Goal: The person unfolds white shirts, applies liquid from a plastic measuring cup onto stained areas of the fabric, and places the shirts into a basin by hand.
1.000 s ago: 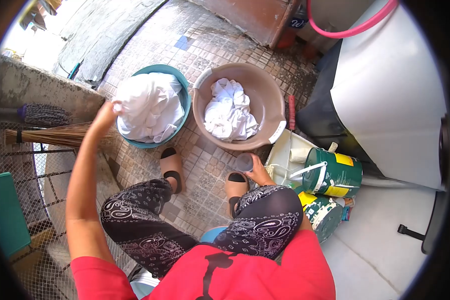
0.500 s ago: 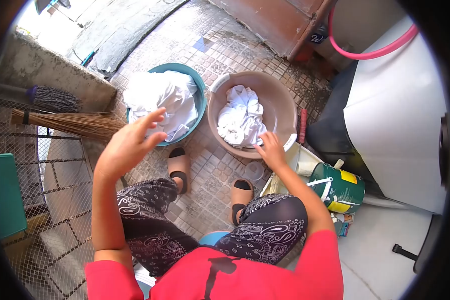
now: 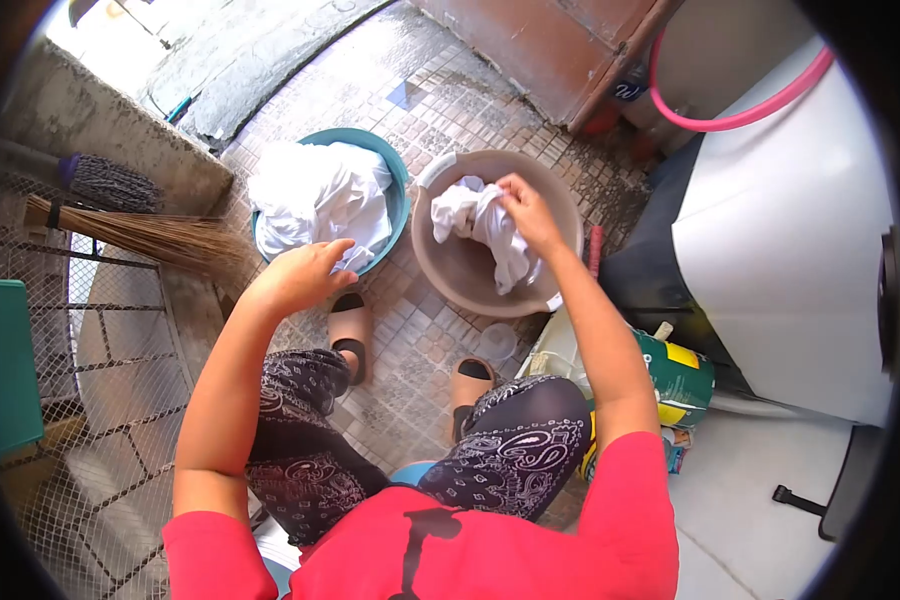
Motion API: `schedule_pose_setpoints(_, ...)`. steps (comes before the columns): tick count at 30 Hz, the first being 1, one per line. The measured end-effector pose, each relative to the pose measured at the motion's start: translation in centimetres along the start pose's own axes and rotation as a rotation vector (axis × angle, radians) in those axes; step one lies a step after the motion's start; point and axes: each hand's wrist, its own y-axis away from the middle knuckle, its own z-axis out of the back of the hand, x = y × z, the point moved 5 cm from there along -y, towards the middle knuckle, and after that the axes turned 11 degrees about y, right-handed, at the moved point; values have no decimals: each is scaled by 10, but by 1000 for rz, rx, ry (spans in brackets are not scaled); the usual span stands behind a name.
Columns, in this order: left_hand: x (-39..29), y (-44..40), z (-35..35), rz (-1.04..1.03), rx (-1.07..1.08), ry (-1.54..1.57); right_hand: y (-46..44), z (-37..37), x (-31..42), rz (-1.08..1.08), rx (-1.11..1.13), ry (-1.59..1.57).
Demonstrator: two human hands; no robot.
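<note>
Both forearms extend forward from the red sleeves, elbows bent. The right hand [image 3: 530, 215], palm down over the brown basin [image 3: 567, 215], has a narrow grip, fingers and thumb closed on a crumpled white cloth [image 3: 505, 240] partly raised within that basin. The left hand [image 3: 305, 278] has a wide grip, thumb apart from the fingers, at the near edge of the teal basin [image 3: 399, 205]; contact with the soft, folded white fabric [image 3: 320, 200] heaped there cannot be told. Both basins are round and stand on patterned floor tiles [image 3: 400, 335], teal left, brown right. A clear round cup [image 3: 497, 341] lies near the brown basin. Right, a green container [image 3: 685, 385] bears yellow label patches, their print illegible; far right, a dark blue label [image 3: 627, 91] shows a white "W".
</note>
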Motion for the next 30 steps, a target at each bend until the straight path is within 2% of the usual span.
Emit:
schedule_pose_setpoints(2,2,-14,-5,-19,6,46,-14,28,54,116,-40,14)
schedule_pose_setpoints(4,3,-29,-16,-24,122,233,-11,55,122,191,-126,131)
schedule_pose_setpoints(5,-6,-35,-19,-41,108,288,-13,68,147,228,-205,191)
schedule_pose_setpoints(7,-34,-46,-22,-133,24,627,-9,89,195,283,-351,268)
schedule_pose_setpoints(10,-71,-76,-15,-275,-186,552,-9,101,237,369,-421,170)
schedule_pose_setpoints(12,-79,-100,-12,-452,-482,389,0,103,268,379,-438,186)
schedule_pose_setpoints(13,-82,-103,-3,-459,-488,386,7,105,283,401,-464,256)
schedule_pose_setpoints(14,-83,-111,1,-332,-373,324,15,110,296,421,-493,328)
schedule_pose_setpoints(15,-85,-120,3,-209,-257,261,20,116,305,425,-505,361)
schedule_pose_setpoints(16,-87,-125,10,-228,-257,257,23,128,307,428,-521,370)
schedule_pose_setpoints(18,-69,-130,36,-196,-439,230,27,158,304,386,-566,556)
schedule_pose_setpoints(22,-61,-103,134,-263,-643,133,38,211,281,326,-552,604)
schedule_pose_setpoints(25,-76,-73,193,-223,-710,188,48,217,271,304,-343,619)
schedule_pose_setpoints(28,-106,-47,226,-256,-737,151,64,212,278,330,-288,726)
schedule_pose_setpoints(29,-113,-43,233,-238,-742,136,68,212,278,229,-241,725)
schedule_pose_setpoints(30,-119,-38,239,-219,-748,120,71,212,281,239,-237,721)
